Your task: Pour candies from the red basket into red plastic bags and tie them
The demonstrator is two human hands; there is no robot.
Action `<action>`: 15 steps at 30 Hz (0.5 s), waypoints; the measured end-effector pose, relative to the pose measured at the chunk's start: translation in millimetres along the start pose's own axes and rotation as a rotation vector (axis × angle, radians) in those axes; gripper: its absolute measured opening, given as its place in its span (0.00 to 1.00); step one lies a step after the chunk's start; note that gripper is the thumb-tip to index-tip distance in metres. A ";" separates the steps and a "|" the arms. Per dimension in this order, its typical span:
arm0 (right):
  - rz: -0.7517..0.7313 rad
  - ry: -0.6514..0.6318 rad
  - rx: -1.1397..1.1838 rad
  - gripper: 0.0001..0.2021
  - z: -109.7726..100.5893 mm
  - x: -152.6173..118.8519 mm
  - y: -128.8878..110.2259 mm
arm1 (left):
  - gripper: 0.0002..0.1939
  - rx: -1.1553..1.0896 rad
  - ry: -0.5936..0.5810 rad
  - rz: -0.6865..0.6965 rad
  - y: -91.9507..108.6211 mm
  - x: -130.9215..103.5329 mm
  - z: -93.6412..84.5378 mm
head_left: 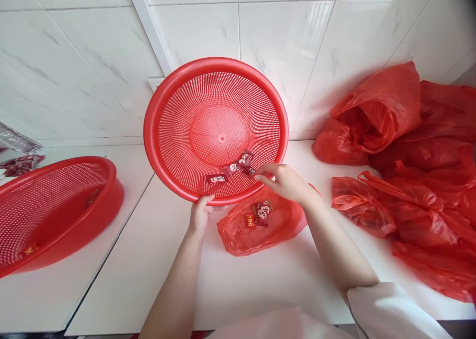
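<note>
Red perforated basket (208,106) stands tilted up on its lower rim on the white counter (156,259), its open side facing me, with my left hand (201,214) closed on that lower rim and a few wrapped sweets (234,168) lying inside near the bottom edge. My right hand (284,180) is loosely open with fingers extended at the sweets, and I cannot tell whether it has hold of one. Just below the basket lies a small red bag (260,225) containing more sweets; a second red basket (48,205) sits to the left and a heap of red bags (409,170) to the right.
</note>
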State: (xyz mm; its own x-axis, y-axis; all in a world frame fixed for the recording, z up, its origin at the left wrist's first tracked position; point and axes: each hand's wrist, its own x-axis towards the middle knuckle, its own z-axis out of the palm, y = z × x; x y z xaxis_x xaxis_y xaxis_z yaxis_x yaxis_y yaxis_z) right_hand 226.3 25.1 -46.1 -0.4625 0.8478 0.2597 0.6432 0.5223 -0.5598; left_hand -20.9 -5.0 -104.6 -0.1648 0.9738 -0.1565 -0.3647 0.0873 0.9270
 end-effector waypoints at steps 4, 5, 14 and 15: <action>-0.042 0.065 -0.296 0.22 20.3 5.8 3.8 | 0.18 -0.006 -0.041 -0.019 -0.2 -3.1 0.9; -0.043 0.010 -0.317 0.24 24.0 6.3 5.2 | 0.19 -0.011 -0.062 -0.027 -0.1 -3.5 0.9; -0.058 -0.267 0.059 0.13 8.9 2.3 -2.5 | 0.19 -0.057 -0.029 -0.042 -1.2 1.5 -1.6; -0.043 -0.277 0.103 0.12 5.2 0.8 -4.9 | 0.19 -0.058 -0.023 -0.043 -1.4 2.3 -2.1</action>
State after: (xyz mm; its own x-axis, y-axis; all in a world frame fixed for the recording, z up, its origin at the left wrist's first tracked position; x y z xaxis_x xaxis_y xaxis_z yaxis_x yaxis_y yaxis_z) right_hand 219.6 22.8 -47.2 -0.6463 0.7601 0.0681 0.5603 0.5332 -0.6338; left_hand -22.6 -3.3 -107.0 -0.1267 0.9740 -0.1877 -0.4233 0.1180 0.8983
